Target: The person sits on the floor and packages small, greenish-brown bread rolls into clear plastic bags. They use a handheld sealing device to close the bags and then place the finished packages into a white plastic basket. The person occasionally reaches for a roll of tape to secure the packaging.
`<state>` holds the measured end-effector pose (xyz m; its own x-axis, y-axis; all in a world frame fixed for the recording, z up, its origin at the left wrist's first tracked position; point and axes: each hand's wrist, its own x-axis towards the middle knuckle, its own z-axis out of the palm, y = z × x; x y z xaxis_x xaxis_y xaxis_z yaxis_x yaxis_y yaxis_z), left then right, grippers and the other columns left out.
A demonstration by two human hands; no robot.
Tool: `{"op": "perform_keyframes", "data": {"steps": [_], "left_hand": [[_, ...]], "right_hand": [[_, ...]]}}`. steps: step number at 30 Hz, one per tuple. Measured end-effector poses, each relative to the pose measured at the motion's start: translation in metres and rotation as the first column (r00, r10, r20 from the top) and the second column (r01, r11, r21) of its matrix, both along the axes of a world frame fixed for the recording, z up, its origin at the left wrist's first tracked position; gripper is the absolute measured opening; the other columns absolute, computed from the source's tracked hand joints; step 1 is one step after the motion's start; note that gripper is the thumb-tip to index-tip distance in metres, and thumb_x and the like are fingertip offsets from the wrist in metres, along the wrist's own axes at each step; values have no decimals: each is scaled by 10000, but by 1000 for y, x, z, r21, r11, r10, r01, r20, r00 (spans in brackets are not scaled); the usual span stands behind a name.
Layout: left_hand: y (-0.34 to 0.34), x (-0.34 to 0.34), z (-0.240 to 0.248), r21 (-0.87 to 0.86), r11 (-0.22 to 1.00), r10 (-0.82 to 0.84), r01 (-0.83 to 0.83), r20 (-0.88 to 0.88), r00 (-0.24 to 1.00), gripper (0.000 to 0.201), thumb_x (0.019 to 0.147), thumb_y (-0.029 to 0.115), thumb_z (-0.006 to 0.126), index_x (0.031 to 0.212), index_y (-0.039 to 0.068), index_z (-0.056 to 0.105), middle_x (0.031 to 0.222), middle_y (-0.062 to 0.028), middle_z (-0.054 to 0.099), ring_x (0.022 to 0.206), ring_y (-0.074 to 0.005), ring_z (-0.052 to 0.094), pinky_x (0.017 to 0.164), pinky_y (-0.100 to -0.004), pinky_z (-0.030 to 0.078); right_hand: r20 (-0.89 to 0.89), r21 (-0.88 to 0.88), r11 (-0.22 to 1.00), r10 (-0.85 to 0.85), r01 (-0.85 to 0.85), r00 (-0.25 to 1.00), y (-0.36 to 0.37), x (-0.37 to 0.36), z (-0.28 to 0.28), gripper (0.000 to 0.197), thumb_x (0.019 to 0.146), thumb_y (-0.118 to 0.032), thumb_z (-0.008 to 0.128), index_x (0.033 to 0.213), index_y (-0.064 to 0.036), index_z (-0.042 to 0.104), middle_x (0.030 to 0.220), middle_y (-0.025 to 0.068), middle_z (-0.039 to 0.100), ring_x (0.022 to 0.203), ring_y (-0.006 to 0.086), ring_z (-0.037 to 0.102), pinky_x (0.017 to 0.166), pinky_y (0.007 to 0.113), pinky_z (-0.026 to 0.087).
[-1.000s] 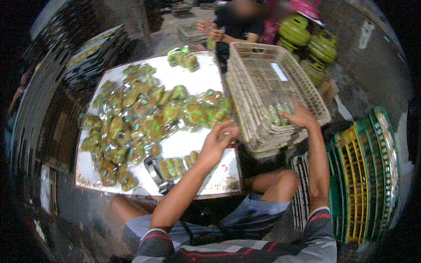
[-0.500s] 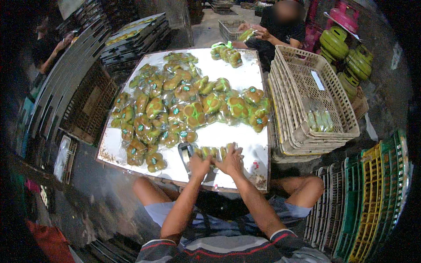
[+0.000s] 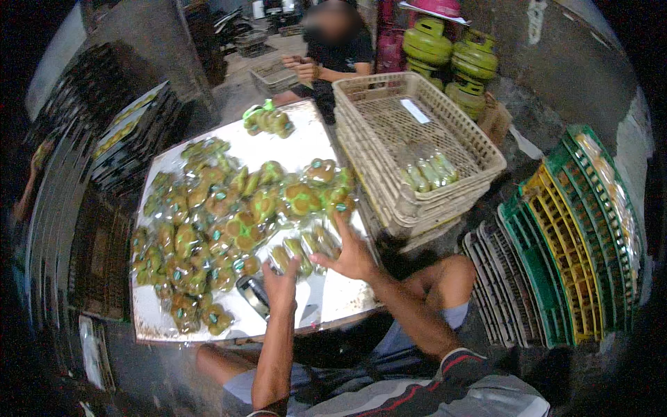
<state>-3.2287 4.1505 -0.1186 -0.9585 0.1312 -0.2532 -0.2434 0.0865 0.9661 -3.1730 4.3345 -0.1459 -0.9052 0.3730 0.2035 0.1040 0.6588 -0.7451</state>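
A clear plastic pack of green-and-brown bread rolls (image 3: 300,251) sits between my hands near the front of the white table (image 3: 333,292). My left hand (image 3: 281,286) grips its left end, thumb and fingertips on the plastic. At its right end, my right hand (image 3: 353,256) holds it with the thumb low and the fingers stretched up the far side. Beside my left hand lies a dark tape dispenser (image 3: 253,296). Many more packs of bread rolls (image 3: 187,240) are heaped across the left and middle of the table, some bearing small teal labels.
A separate pack (image 3: 267,120) lies at the table's far end. To the right rise stacked beige crates (image 3: 479,163), the top one holding a pack. Green and yellow crates (image 3: 563,257) stand farther right. Green gas cylinders (image 3: 425,43) and a seated co-worker (image 3: 340,52) are beyond.
My view has swung to the right, shifting the table leftward. Both hands have carried the pack away from the table's front edge, close to the heap. The tape dispenser stays on the table.
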Motion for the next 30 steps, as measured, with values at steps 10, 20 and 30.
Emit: {"op": "perform_keyframes", "data": {"steps": [10,20,30], "left_hand": [[292,10,141,656,515,-305,552,-461,833,748,910,342,708,1435,48,263,1383,-207,450,1227,-286,509,1027,-433,402],[276,-3,77,494,474,-816,729,-65,575,799,918,322,694,1489,-35,262,1327,-229,564,1156,-326,612,858,-428,586],[13,2,28,364,824,-437,433,-77,896,538,978,260,596,1403,-22,422,1240,-218,613,1111,-335,637,887,-417,535]], "right_hand": [[-498,430,761,-250,486,830,266,62,274,741,809,-497,758,1364,-56,539,1318,219,557,1229,341,549,1038,405,435],[632,449,869,-474,210,613,454,81,110,872,888,-734,429,1338,-1,577,1444,234,495,1316,378,504,1103,439,392],[161,497,857,-247,137,956,367,21,128,961,881,-775,417,1409,27,464,1481,284,415,1390,404,393,1161,492,291]]}}
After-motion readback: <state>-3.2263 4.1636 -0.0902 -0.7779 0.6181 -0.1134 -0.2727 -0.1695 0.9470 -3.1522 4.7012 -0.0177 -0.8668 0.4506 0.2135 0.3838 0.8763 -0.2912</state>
